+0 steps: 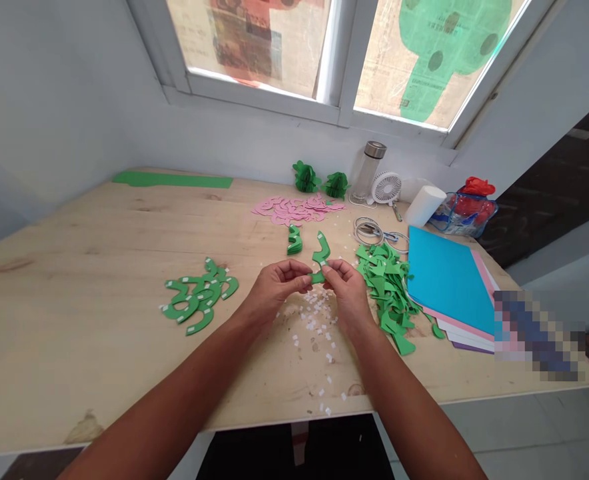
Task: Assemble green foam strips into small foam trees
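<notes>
Between my two hands is a curvy green paper cutout [321,248] with small white squares on it. My left hand [280,285] pinches its lower left end. The fingers of my right hand [345,283] close on its lower right side. Just beyond lies a neat stack of like green cutouts [294,240]. To the left, a loose pile of green cutouts [199,293] carries white squares too. Many tiny white paper bits [317,313] are scattered on the table below my hands. Right of my right hand is a heap of green paper scraps [389,287].
Pink cutouts [297,210], two green paper ornaments [306,179], a glass bottle [368,175] and a small fan [387,188] stand along the back. Tape rolls [368,231], a white roll [424,205], a clear bag [464,212] and coloured sheets [447,277] lie right. A green strip [174,179] lies back left.
</notes>
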A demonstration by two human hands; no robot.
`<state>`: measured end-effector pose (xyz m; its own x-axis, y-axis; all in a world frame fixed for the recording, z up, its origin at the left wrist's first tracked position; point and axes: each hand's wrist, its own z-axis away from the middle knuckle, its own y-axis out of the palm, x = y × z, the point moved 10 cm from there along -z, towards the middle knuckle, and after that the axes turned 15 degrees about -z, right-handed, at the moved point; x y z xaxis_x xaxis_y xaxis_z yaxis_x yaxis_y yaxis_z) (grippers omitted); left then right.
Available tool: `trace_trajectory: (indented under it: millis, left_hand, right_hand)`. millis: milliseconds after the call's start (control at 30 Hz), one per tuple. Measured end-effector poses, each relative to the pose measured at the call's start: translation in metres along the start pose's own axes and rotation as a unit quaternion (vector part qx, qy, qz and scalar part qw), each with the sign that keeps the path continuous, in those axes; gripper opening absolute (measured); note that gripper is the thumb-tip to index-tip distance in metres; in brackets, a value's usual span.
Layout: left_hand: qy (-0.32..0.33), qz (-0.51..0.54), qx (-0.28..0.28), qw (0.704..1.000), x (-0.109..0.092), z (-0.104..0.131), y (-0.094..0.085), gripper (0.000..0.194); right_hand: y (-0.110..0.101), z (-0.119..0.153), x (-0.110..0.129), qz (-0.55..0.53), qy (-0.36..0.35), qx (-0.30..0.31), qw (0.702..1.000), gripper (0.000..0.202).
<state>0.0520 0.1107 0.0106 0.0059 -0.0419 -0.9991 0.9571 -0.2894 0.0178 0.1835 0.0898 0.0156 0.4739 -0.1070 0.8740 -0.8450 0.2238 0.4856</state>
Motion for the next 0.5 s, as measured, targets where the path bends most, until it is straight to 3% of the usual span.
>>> trace_trajectory:
  millis: [200,500]
  left_hand:
    - [0.019,0.001,-0.015,1.0,-0.007,0.002,-0.002,0.023]
    - [0.083,-0.014,-0.003,0.996,-0.025,0.009,0.004,0.024]
  right_hand:
    - [0.003,0.001,-0.006,0.007,0.027,0.016,0.999,0.015]
    - [0.006,0.0,-0.019,-0.116,0.091,0.042,0.988,0.015]
